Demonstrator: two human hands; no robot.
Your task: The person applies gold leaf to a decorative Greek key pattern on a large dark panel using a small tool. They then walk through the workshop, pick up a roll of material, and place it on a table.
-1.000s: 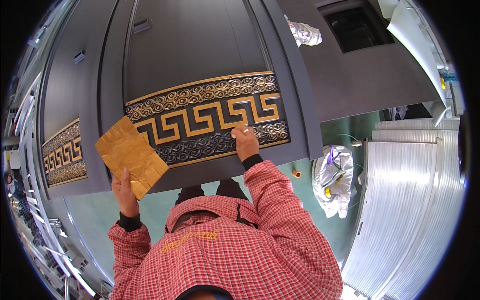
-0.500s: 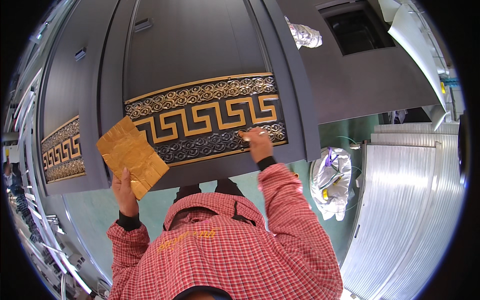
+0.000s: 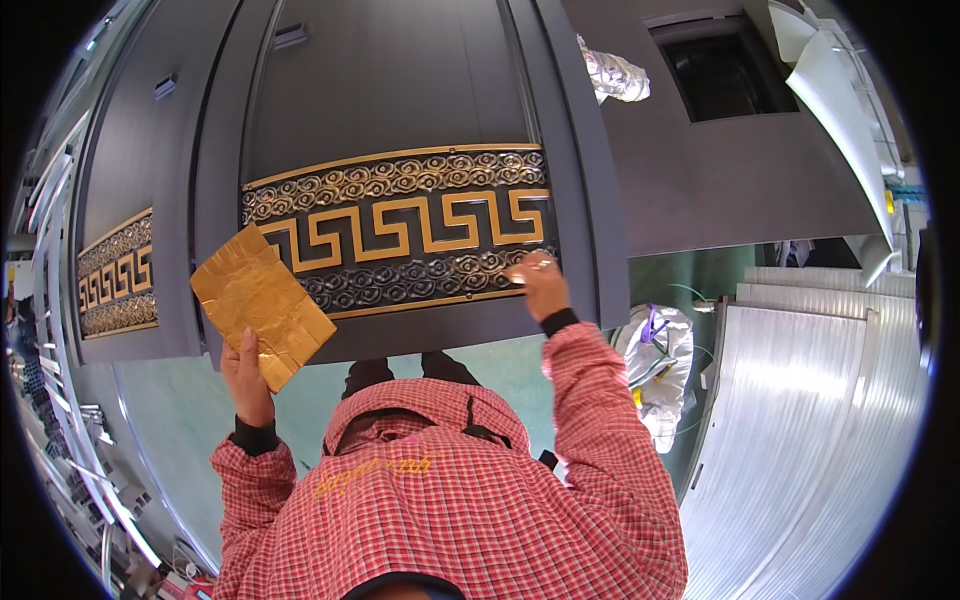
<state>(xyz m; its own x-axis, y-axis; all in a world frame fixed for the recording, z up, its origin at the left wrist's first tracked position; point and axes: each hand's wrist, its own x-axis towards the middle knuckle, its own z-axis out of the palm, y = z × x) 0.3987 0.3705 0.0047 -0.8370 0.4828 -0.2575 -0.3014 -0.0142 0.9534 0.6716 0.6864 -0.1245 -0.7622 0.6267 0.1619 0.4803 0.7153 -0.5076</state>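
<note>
Greek-key relief panel (image 3: 378,228) at mid-frame: my right hand (image 3: 543,286), contents unclear, has shifted rightward, bringing work to the lower-right end; my left hand (image 3: 246,382) pinches a gold sheet (image 3: 262,303).

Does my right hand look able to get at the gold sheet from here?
Likely yes: your right hand is at the lower swirl band, and nothing visible blocks the way across to the gold sheet in your left hand.

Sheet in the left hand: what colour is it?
The sheet is shiny gold, clearest in the head view.
</note>
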